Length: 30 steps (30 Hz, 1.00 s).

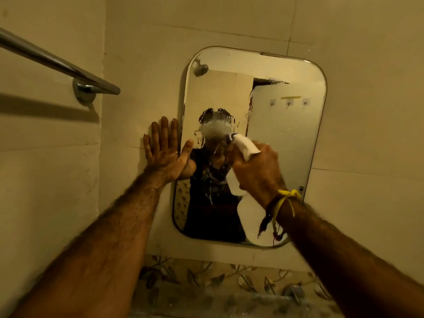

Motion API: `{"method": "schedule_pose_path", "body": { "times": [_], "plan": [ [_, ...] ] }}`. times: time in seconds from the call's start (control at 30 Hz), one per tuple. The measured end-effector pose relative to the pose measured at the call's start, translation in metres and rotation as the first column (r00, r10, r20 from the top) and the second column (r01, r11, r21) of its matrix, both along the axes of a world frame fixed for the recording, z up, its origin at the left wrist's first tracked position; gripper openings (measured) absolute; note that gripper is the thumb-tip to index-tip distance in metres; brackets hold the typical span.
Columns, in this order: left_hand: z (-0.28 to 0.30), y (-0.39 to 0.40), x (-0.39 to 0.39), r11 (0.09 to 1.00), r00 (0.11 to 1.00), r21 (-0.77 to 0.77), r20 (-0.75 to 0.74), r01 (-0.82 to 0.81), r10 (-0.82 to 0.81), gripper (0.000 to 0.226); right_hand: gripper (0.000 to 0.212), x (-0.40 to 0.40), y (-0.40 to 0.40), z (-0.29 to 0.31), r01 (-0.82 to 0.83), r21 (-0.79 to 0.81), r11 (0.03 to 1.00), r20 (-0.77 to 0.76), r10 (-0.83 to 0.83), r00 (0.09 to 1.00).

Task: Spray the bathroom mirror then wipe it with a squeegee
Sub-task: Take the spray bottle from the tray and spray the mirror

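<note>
Tiled bathroom wall [229, 24], dim yellow light; towel rail [57, 63] upper left. Mirror [286, 134] hangs centre. Left hand [165, 150] flat, fingers straight, pressed on wall at mirror's left edge, thumb over the glass. Right hand [259, 171] grips white spray bottle [245, 145], nozzle close to glass. Foam patch [215, 129] mid-mirror, drips running below it. Judged: spraying under way; right and top of glass look dry. Wiping not begun. No squeegee in view. Trigger finger hidden; bottle's lower part seen only partly.

Beige tiled wall [367, 53], chrome towel rail [57, 63] upper left, leaf-patterned border tiles [218, 278] along the bottom, dim yellowish light
</note>
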<state>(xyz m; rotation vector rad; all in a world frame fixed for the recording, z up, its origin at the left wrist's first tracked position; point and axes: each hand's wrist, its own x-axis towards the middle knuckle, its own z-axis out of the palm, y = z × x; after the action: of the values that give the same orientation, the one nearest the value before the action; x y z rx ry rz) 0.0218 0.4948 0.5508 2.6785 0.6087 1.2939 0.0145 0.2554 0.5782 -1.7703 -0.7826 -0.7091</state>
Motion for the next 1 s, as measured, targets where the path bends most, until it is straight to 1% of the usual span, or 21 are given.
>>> {"method": "schedule_pose_path", "body": {
  "times": [0.07,0.13,0.33,0.43,0.5,0.57,0.7,0.77,0.83,0.9,1.0],
  "plan": [
    [0.003,-0.003,0.001,1.000,1.000,-0.020,-0.005,-0.021,0.021,0.088,0.027,0.004,-0.019,0.006,0.038,0.080,0.996,-0.043,-0.035,0.998],
    [0.004,-0.007,-0.001,0.999,0.999,-0.044,-0.028,-0.030,0.029,0.088,0.021,0.010,-0.039,0.012,0.076,0.140,0.987,-0.080,-0.065,0.995],
    [0.004,-0.016,-0.009,0.995,0.998,-0.084,-0.023,-0.057,0.055,0.077,0.034,0.017,-0.088,0.012,0.183,0.225,0.957,-0.099,-0.164,0.981],
    [0.002,-0.023,-0.010,0.989,0.999,-0.145,-0.030,-0.028,0.024,0.077,0.039,0.019,-0.105,0.011,0.246,0.218,0.945,-0.160,-0.214,0.964],
    [-0.005,-0.026,-0.008,0.986,0.999,-0.165,-0.046,-0.018,0.010,0.086,0.039,0.018,-0.111,0.007,0.254,0.192,0.948,-0.192,-0.217,0.957],
    [-0.018,-0.027,-0.007,0.985,0.998,-0.173,-0.063,-0.001,-0.010,0.095,0.037,0.015,-0.112,0.001,0.243,0.174,0.954,-0.190,-0.210,0.959],
    [-0.038,-0.022,-0.015,0.992,0.994,-0.124,-0.106,0.028,-0.042,0.098,0.039,0.010,-0.104,-0.013,0.213,0.116,0.970,-0.195,-0.188,0.963],
    [-0.039,-0.020,-0.019,0.990,0.991,-0.132,-0.114,0.048,-0.063,0.093,0.038,0.005,-0.092,-0.022,0.174,0.065,0.983,-0.184,-0.159,0.970],
    [-0.037,-0.019,-0.022,0.985,0.989,-0.160,-0.117,0.069,-0.088,0.085,0.033,-0.002,-0.078,-0.029,0.134,0.024,0.991,-0.109,-0.130,0.985],
    [-0.035,-0.018,-0.025,0.984,0.987,-0.166,-0.129,0.070,-0.092,0.078,0.032,-0.011,-0.062,-0.034,0.073,0.003,0.997,-0.055,-0.072,0.996],
    [-0.033,-0.017,-0.031,0.980,0.980,-0.185,-0.169,0.073,-0.105,0.074,0.035,-0.027,-0.037,-0.037,-0.048,-0.032,0.998,-0.112,0.044,0.993]
  ]
}}
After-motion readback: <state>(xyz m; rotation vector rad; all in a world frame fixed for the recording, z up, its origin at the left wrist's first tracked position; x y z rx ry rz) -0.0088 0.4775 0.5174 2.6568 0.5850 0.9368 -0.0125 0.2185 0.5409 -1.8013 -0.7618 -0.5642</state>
